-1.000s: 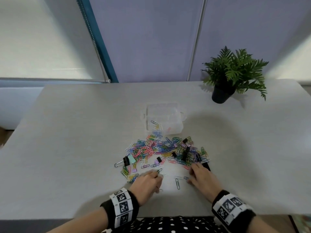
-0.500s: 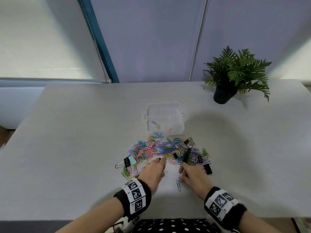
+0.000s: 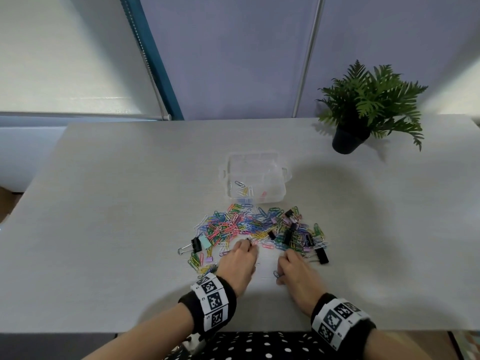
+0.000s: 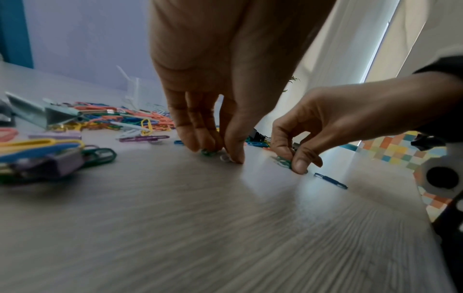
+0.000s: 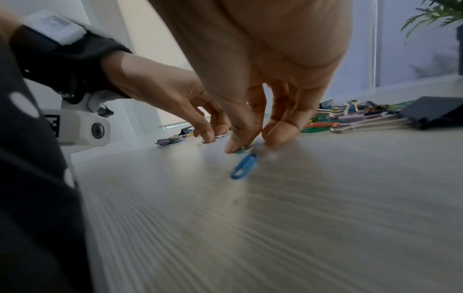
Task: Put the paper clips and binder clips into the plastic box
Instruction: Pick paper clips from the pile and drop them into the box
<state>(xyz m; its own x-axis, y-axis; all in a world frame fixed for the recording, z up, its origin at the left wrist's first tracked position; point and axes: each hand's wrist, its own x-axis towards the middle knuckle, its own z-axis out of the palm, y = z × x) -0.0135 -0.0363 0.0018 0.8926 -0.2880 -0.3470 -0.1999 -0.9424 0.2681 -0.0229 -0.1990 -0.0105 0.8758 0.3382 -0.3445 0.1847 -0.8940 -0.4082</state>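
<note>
A pile of coloured paper clips (image 3: pixel 249 226) with several binder clips lies just in front of the clear plastic box (image 3: pixel 270 175), which holds a few clips. My left hand (image 3: pixel 244 249) is at the pile's near edge, fingertips down on the table and pinching small clips (image 4: pixel 209 152). My right hand (image 3: pixel 285 263) is beside it and pinches a green clip (image 5: pixel 241 151) between thumb and fingers. A loose blue paper clip (image 5: pixel 244 166) lies on the table just behind the right thumb.
A potted fern (image 3: pixel 363 107) stands at the back right. A black binder clip (image 3: pixel 322 255) lies right of my right hand. A black and mint pair of binder clips (image 3: pixel 200 244) lies left of my left hand. The table's near edge (image 3: pixel 155 331) is under my wrists.
Over the last second both hands moved forward to the pile's near edge, and the right hand shifted left toward the left one. In the last half second they hardly moved.
</note>
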